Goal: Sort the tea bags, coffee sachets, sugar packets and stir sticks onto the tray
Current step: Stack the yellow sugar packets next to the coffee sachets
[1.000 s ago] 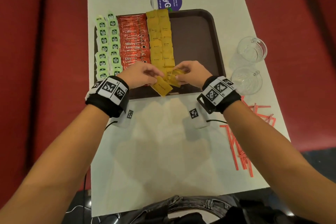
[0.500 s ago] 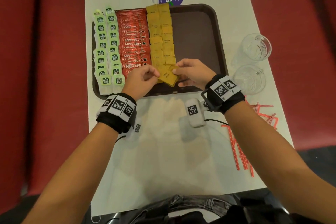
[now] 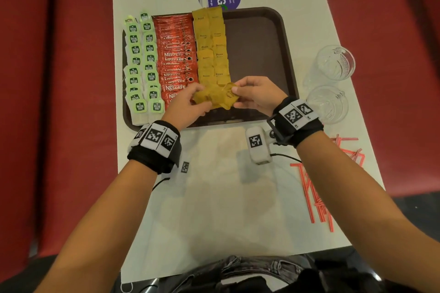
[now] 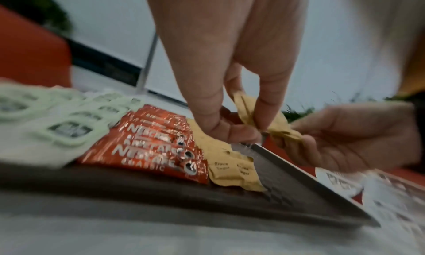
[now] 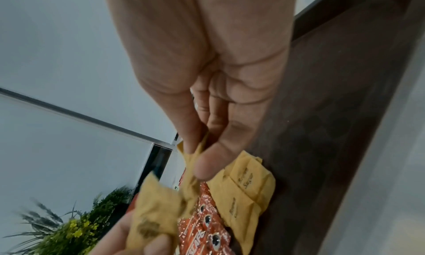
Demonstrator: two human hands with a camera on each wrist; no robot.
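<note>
Both hands hold a little bunch of brown sugar packets just above the near end of the tray. The left hand pinches one side of the bunch and the right hand pinches the other with thumb and fingers. The rest of the sugar lies in two rows beside the red coffee sachets, with the green tea bags next to those. The packets are thin and slippery (I think), so one could slide out and land crooked on the coffee. The red stir sticks lie on the table, not yet on the tray.
</note>
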